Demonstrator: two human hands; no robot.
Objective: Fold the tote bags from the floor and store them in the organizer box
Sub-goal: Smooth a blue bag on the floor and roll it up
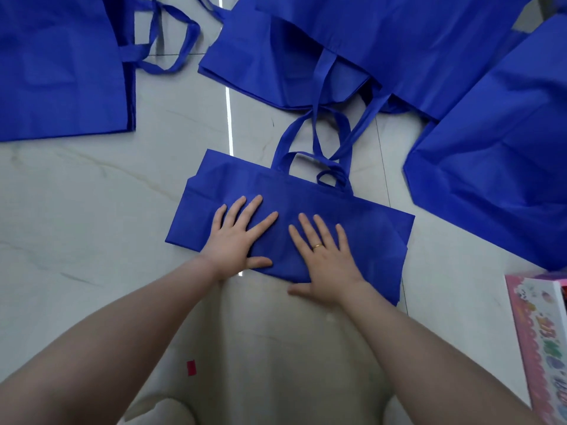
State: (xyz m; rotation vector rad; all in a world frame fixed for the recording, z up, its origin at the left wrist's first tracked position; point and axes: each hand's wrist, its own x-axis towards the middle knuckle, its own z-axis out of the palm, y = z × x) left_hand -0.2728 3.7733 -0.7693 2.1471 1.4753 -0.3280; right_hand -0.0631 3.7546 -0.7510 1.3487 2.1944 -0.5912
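Flat on the floor, the folded blue tote bag lies under the open-palmed left hand and right hand.

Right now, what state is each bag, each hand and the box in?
Folded tote bag: folded over, flat on the floor, handles loose at its far edge.
Left hand: open, fingers spread, pressing on the folded bag.
Right hand: open, fingers spread, pressing on the same bag.
Left tote bag: unfolded, flat.
Far tote bags: unfolded, overlapping.
Right tote bag: unfolded, rumpled.
Pink box: at the edge, contents hidden.
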